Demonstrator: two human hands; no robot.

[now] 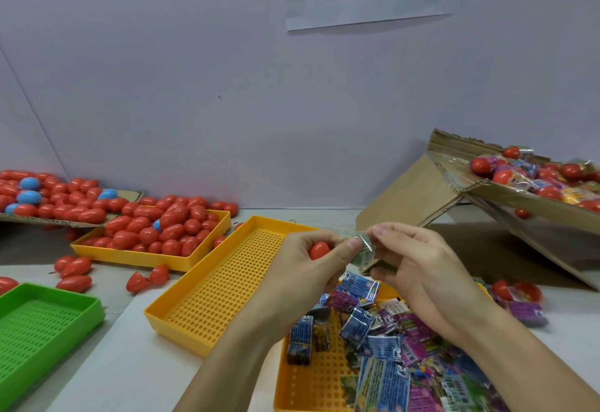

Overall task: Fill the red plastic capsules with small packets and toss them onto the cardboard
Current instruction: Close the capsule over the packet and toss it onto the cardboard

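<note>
Two bare hands working a foil packet at a red plastic capsule, above a perforated yellow tray

The left hand (311, 257) curls around a smooth, glossy red capsule (319, 250), its thumb pressing a crinkled green-and-silver packet (360, 243); the right hand (418, 269) pinches the same packet between thumb and fingertips. Directly beneath the hands lies the empty yellow tray (224, 285), rectangular with a gridded, hole-punched floor. Right of that tray, a second yellow tray (311, 376) holds shiny blue, purple and green packets (383, 346). Left of it, a third yellow tray (130, 254) is heaped with egg-shaped red capsules (168, 226); a green slotted tray (48, 324) sits nearer the viewer. Far right, a tilted corrugated cardboard sheet (506, 191) carries filled capsules and packets
</note>
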